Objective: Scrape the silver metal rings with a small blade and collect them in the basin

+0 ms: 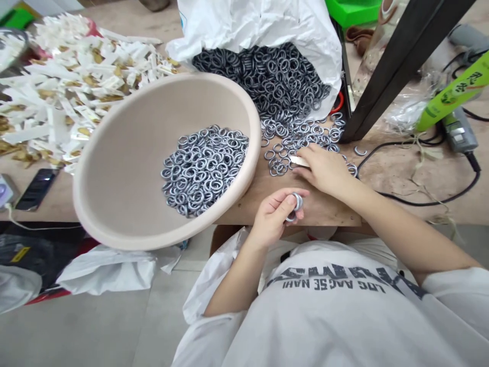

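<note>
My left hand (270, 215) is closed round a few grey metal rings (297, 202), held between thumb and fingers over the table edge. Between the fingers of my right hand (325, 169) is a small flat white piece (300, 161), whose far part is hidden by the hand. This hand rests among loose metal rings (280, 155) spread on the table. To the left, a large beige basin (114, 168) stands tilted, with a heap of similar rings (206, 171) inside. Behind the loose rings, a white sack (263, 23) lies open, spilling darker-looking rings (275, 76).
A wide pile of white and brown pieces (76, 92) covers the table's left side. There is a phone (37, 189) by its front edge. On the right, a dark metal post (397, 71) rises beside a black cable (424, 204) and a green tube-shaped package (453, 92).
</note>
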`<state>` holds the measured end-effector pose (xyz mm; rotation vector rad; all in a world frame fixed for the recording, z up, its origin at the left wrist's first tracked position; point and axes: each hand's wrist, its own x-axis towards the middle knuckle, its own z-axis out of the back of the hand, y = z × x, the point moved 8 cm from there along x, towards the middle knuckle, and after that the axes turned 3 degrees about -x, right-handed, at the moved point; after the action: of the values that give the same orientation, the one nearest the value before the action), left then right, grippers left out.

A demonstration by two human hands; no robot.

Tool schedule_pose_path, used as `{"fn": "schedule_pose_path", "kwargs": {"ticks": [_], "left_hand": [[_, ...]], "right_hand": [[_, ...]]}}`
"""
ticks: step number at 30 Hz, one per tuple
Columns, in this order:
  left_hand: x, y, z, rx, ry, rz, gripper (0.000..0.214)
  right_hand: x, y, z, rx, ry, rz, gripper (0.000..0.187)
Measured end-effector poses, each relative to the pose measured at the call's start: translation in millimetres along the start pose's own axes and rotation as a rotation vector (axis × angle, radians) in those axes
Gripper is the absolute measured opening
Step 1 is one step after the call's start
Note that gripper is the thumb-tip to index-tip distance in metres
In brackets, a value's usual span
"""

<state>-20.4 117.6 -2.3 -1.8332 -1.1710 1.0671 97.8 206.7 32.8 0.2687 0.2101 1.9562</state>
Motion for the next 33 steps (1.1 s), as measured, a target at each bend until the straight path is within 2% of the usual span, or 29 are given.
{"fn": "schedule_pose_path", "kwargs": {"ticks": [4, 7, 10, 13, 15, 17, 21, 23, 25, 27, 33], "left_hand": [[3.7, -6.0, 22.0, -0.132, -0.131, -0.021, 0.033], [8.2, -5.3, 29.8, -0.243, -0.172, 0.006, 0.022], [13.4, -1.1, 26.0, -0.305, -0.185, 0.041, 0.031], [18.0, 4.9, 12.3, -0.241, -0.18, 0.05, 0.042], [20.5, 10.6, -1.5, -0.165, -0.14, 0.056, 0.046], [22.1, 16.9, -16.1, -0.109, -0.075, 0.066, 0.047], [22.6, 21.7, -31.7, -0.056, -0.012, 0.067, 0.049], [22.1, 19.9, -32.8, -0.043, -0.018, 0.066, 0.047], [21.6, 17.5, -33.0, -0.033, -0.025, 0.065, 0.044], [21.3, 16.7, -32.8, -0.025, -0.042, 0.061, 0.043], [20.6, 19.8, -35.5, -0.013, -0.084, 0.004, 0.038]], "right_hand": [[15.2, 13.0, -15.3, -0.134, 0.053, 0.055, 0.025], [11.7, 6.9, -8.9, -0.017, -0.009, 0.037, 0.018], [-5.4, -6.9, 3.7, 0.406, -0.065, -0.058, 0.019], [-30.2, -8.7, 3.7, 0.95, -0.028, -0.149, 0.026], [-44.9, -2.0, 0.5, 1.129, 0.001, -0.164, 0.027], [-55.5, 0.1, 1.2, 1.11, -0.063, -0.167, 0.024], [-68.4, -7.9, 14.4, 0.849, -0.313, -0.131, 0.017], [-69.7, -12.5, 13.2, 0.909, -0.295, -0.109, 0.021], [-69.1, -14.3, 7.4, 1.064, -0.198, -0.085, 0.028], [-69.6, -14.7, 5.6, 1.126, -0.162, -0.069, 0.029], [-77.6, -19.0, 11.0, 1.079, -0.382, -0.136, 0.018]]}}
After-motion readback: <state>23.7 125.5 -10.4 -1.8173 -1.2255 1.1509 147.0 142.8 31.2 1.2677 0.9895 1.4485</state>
